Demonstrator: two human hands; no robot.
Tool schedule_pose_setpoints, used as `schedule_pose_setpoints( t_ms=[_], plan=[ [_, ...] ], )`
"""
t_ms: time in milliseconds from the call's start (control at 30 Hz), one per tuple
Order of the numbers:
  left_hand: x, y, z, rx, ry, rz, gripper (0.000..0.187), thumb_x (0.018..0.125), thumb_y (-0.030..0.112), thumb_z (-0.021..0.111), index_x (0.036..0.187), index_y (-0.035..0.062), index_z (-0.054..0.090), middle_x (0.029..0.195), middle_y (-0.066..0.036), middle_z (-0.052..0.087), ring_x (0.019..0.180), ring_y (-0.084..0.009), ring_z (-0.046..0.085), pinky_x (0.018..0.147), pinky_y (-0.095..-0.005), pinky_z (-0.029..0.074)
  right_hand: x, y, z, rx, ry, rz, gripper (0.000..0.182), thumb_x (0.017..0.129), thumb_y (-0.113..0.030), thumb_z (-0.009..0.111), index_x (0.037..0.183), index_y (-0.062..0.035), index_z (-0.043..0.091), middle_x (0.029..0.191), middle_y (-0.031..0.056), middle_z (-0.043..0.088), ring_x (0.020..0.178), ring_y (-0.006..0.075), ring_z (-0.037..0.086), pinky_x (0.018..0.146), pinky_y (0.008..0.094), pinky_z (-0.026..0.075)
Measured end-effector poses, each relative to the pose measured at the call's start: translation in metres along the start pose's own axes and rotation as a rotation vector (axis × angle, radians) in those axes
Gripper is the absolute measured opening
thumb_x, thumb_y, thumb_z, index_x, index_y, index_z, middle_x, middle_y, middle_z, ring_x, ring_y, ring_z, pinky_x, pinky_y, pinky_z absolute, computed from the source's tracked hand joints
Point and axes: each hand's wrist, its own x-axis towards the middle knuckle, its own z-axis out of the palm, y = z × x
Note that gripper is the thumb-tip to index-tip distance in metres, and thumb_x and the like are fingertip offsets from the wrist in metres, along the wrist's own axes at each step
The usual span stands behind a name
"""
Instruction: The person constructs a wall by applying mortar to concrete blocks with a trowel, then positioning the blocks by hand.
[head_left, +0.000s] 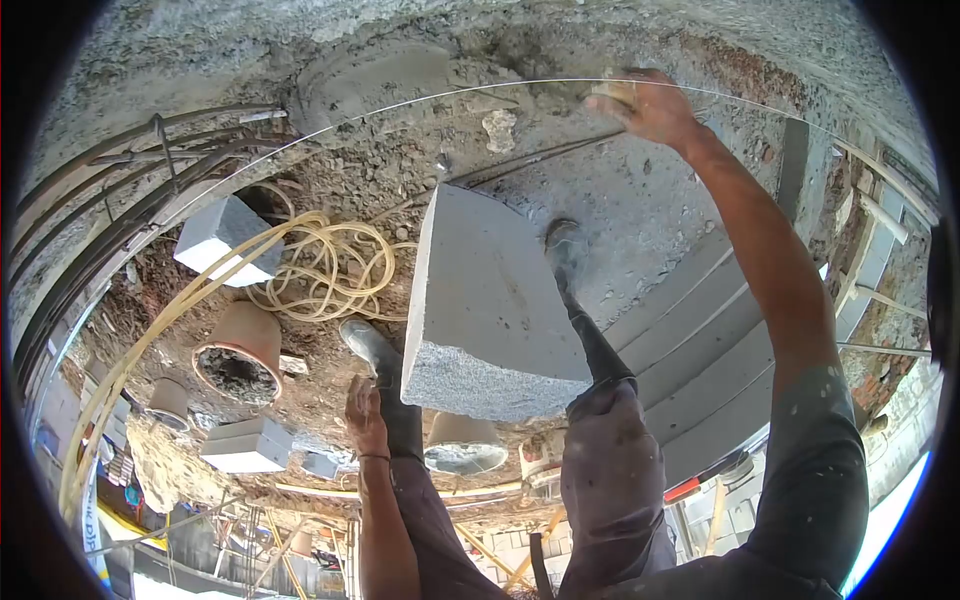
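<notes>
My right hand is stretched far forward, its fingers closed round a small tan block beside a taut white string. The block's material is not clear. My left hand hangs low by my left leg with loosely bent fingers and nothing visible in them. Between the hands stands a large pale grey lightweight concrete block with a rough, broken near face. My left boot is left of this block, my right boot just right of it.
A tangled cream hose lies on rubble at the left. Around it are a smaller block, a mortar-stained bucket, cut blocks and bent steel bars. Long grey blocks lie in a row at the right.
</notes>
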Motion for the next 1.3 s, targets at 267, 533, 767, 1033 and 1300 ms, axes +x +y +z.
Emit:
schedule_pose_setpoints(
  t_ms=[267, 533, 767, 1033, 1300],
  plan=[
    [-0.002, -0.021, 0.059, -0.262, -0.109, -0.011, 0.063, 0.1, 0.023, 0.064, 0.15, -0.0064, 0.038, 0.143, -0.027, 0.053, 0.134, -0.0298, 0.052, 0.113, -0.0382, 0.041, 0.03, 0.016, -0.007, 0.221, -0.098, 0.227, 0.086, 0.09, -0.074, 0.055, 0.137, -0.0021, 0.06, 0.135, 0.0202, 0.06, 0.128, 0.0351, 0.053, 0.109, 0.0395, 0.041],
    [0.036, -0.075, 0.089, -0.588, -0.201, -0.051, 0.069, 0.097, 0.028, 0.066, 0.149, -0.0085, 0.037, 0.142, -0.022, 0.053, 0.126, -0.0266, 0.057, 0.108, -0.0369, 0.046, -0.008, -0.045, -0.003, 0.077, -0.177, 0.304, 0.069, 0.1, -0.063, 0.048, 0.14, -0.0073, 0.058, 0.135, 0.0275, 0.06, 0.123, 0.0381, 0.061, 0.104, 0.0471, 0.048],
    [0.035, -0.05, 0.095, -0.333, -0.182, 0.083, 0.057, 0.099, 0.029, 0.066, 0.141, -0.0068, 0.05, 0.135, -0.019, 0.06, 0.123, -0.0244, 0.058, 0.105, -0.0358, 0.047, -0.118, -0.106, 0.113, 0.274, 0.466, 0.419, 0.046, 0.097, -0.034, 0.067, 0.126, 0.0017, 0.061, 0.095, 0.0278, 0.07, 0.081, 0.0492, 0.069, 0.065, 0.0478, 0.055],
    [0.045, -0.04, 0.082, -0.324, -0.219, 0.094, 0.057, 0.099, 0.031, 0.065, 0.14, -0.0046, 0.051, 0.142, -0.021, 0.055, 0.129, -0.0251, 0.055, 0.109, -0.0361, 0.044, -0.05, -0.13, 0.065, 0.155, 0.466, 0.371, 0.033, 0.098, -0.032, 0.064, 0.112, -0.0014, 0.068, 0.087, 0.0265, 0.071, 0.079, 0.0473, 0.069, 0.068, 0.051, 0.056],
    [0.029, 0.0, 0.084, -0.476, -0.266, -0.025, 0.067, 0.097, 0.04, 0.068, 0.147, 0.0, 0.046, 0.143, -0.018, 0.055, 0.133, -0.0267, 0.052, 0.11, -0.0405, 0.043, -0.05, -0.084, 0.092, 1.232, 0.426, 0.661, 0.01, 0.095, -0.017, 0.069, 0.097, -0.0074, 0.07, 0.069, 0.0031, 0.065, 0.067, 0.0184, 0.067, 0.054, 0.029, 0.051]
  ],
)
